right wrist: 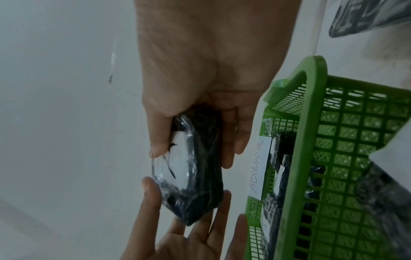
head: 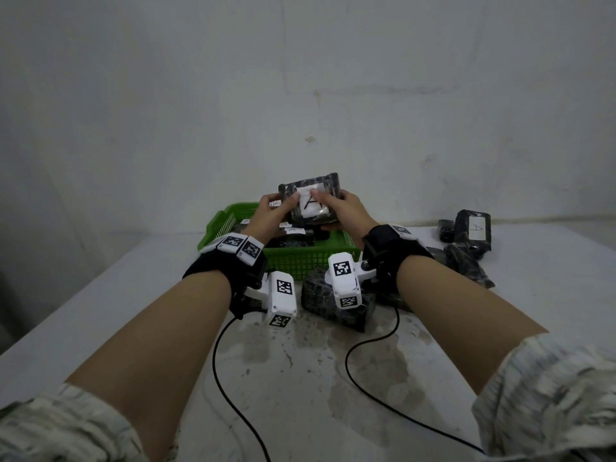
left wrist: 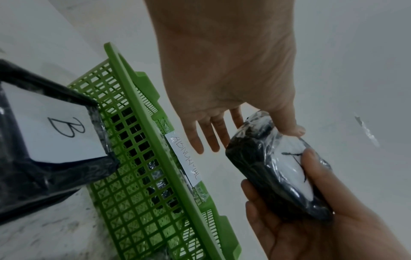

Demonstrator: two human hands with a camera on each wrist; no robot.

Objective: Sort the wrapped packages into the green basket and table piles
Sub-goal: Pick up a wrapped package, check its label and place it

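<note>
A black wrapped package (head: 311,201) with a white label marked "A" is held up over the green basket (head: 300,261) by both hands. My left hand (head: 271,211) pinches its left end, thumb on the label and fingers underneath. My right hand (head: 345,208) grips the right end the same way. The left wrist view shows this package (left wrist: 266,167) beside the basket (left wrist: 133,176), whose rim carries a handwritten paper label. In the right wrist view the package (right wrist: 195,167) sits between both thumbs, with the basket (right wrist: 355,140) to the right. Several black packages lie in the basket.
A black package marked "B" (left wrist: 44,132) lies against the basket's near wall, partly under my wrists (head: 320,295). A pile of black packages, one marked "A" (head: 473,228), sits at the table's back right. Two black cables (head: 216,361) trail across the stained near table. A wall stands close behind.
</note>
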